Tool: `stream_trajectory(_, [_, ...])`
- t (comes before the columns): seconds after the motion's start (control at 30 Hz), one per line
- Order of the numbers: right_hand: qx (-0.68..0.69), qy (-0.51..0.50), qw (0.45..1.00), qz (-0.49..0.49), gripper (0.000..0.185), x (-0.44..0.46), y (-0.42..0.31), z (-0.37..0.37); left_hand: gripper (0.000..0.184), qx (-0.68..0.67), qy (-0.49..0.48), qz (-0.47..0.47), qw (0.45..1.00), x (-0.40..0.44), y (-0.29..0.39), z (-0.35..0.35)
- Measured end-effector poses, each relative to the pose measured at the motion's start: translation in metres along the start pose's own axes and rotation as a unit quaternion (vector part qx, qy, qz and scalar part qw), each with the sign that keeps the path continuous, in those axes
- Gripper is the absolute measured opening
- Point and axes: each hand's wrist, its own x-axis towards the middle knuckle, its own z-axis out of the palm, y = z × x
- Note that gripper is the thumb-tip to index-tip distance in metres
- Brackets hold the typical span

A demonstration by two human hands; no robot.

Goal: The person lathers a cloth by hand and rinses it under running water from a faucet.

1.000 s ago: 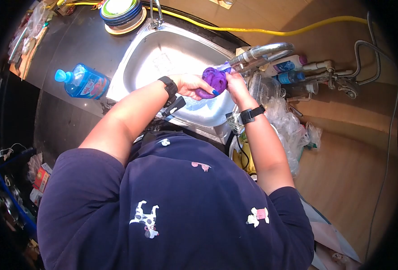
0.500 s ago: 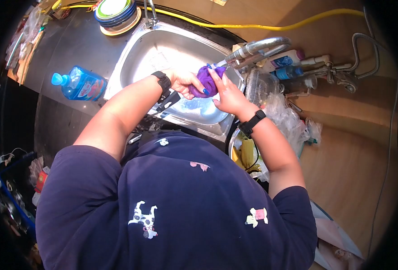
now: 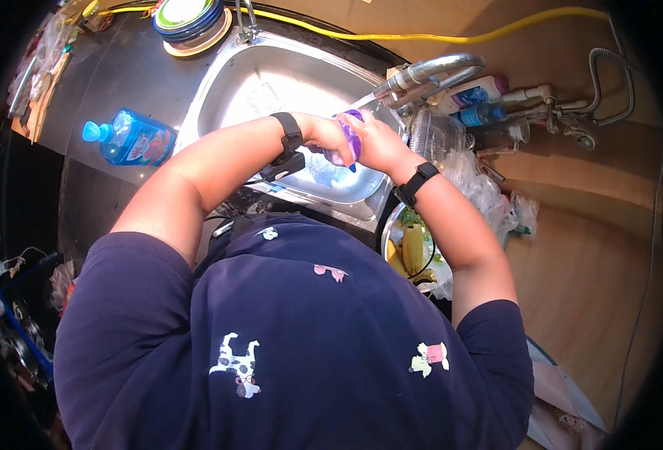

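A bunched purple cloth (image 3: 352, 135) is squeezed between my two hands above the steel sink (image 3: 230, 79). My left hand (image 3: 327, 136) is closed on its left side, knuckles turned upward. My right hand (image 3: 380, 142) grips it from the right, close under the tap's spout. Most of the cloth is hidden inside the fingers. The curved metal tap (image 3: 429, 71) reaches in from the right, its end just above my right hand.
A blue soap bottle (image 3: 138, 140) stands on the dark counter left of the sink. Stacked plates (image 3: 189, 26) sit at the back left. A bowl with bananas (image 3: 412, 247), plastic bags (image 3: 466, 195) and bottles (image 3: 470, 94) crowd the right side. A yellow hose (image 3: 421, 36) runs along the back.
Both hands have turned and tightened round the cloth, so less of it shows. My left wrist has shifted right, and the view has moved slightly.
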Motion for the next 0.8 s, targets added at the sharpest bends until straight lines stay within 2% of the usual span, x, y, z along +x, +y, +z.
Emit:
stream_trajectory(0.07, [-0.017,0.006,1.0,0.0,0.045,0.001,0.003,0.0,0.014,0.022,-0.024,0.077,0.996,0.007,-0.004,-0.002])
stream_trajectory(0.17, [-0.043,-0.012,0.999,0.022,0.039,0.004,0.01,0.004,0.009,0.099,-0.047,0.114,0.988,0.024,-0.008,-0.006])
stream_trajectory(0.27, [-0.074,-0.054,0.994,0.055,0.036,0.008,0.01,0.003,0.015,0.15,0.026,0.054,0.987,0.029,-0.011,-0.002])
stream_trajectory(0.37, [-0.096,-0.094,0.987,0.085,0.031,0.012,0.01,0.003,0.008,0.257,0.079,0.012,0.963,0.027,-0.002,0.001])
stream_trajectory(0.5, [-0.096,-0.109,0.982,0.122,0.026,0.013,0.007,-0.001,0.012,0.365,0.155,0.019,0.918,0.015,0.011,0.006])
stream_trajectory(0.67, [0.042,-0.088,0.985,0.142,0.029,0.01,0.036,0.019,0.02,0.442,0.231,0.004,0.867,0.017,0.014,0.012])
stream_trajectory(0.8, [0.129,-0.082,0.978,0.145,0.032,0.014,0.039,0.015,0.021,0.527,0.239,0.022,0.815,0.025,0.015,0.005])
